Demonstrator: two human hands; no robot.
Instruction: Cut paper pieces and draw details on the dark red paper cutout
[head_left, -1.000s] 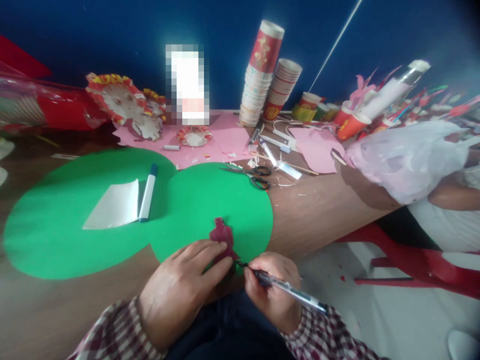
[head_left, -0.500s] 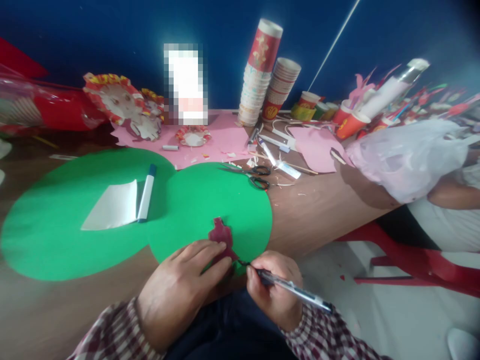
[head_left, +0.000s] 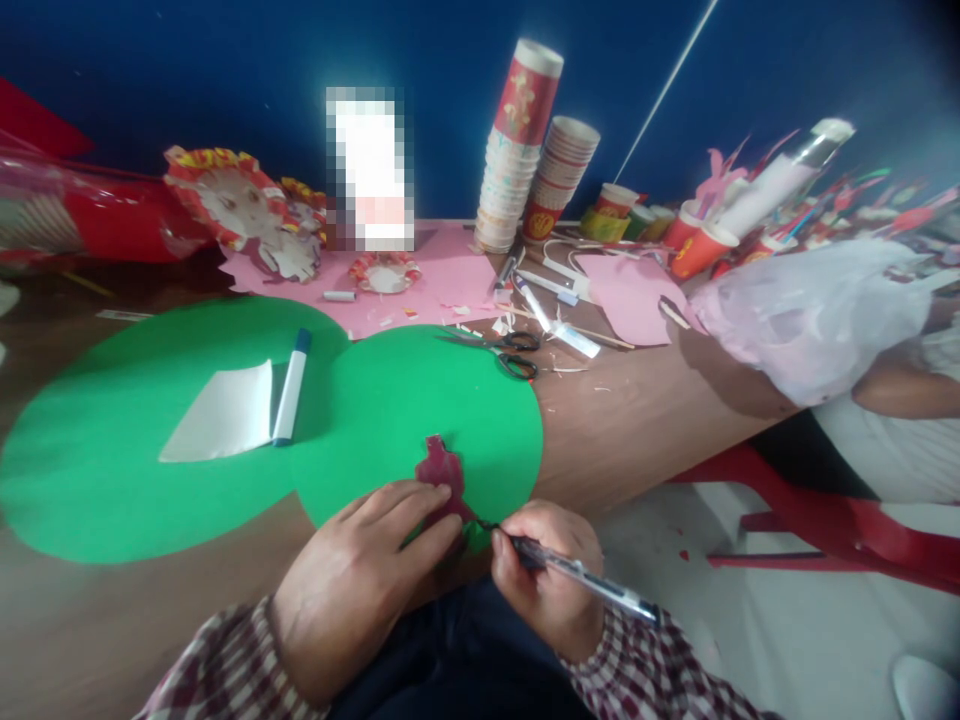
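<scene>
My left hand (head_left: 360,570) lies flat with fingers stretched out, pressing a small dark red paper cut-out (head_left: 441,474) onto the green paper sheet (head_left: 420,400) at the table's near edge. My right hand (head_left: 544,575) is closed round a pen (head_left: 592,584), whose tip touches the lower right edge of the cut-out. Both sleeves are checked.
A white paper piece (head_left: 221,412) and a blue-capped marker (head_left: 291,386) lie on the green sheet. Black scissors (head_left: 510,352), pink paper (head_left: 442,280), stacked paper cups (head_left: 525,140), pens and scraps sit further back. Another person's arm (head_left: 892,385) rests at right beside a red stool (head_left: 825,530).
The view has drifted slightly; my right hand and the pen shifted a little along the cut-out's edge. My left hand stays in place.
</scene>
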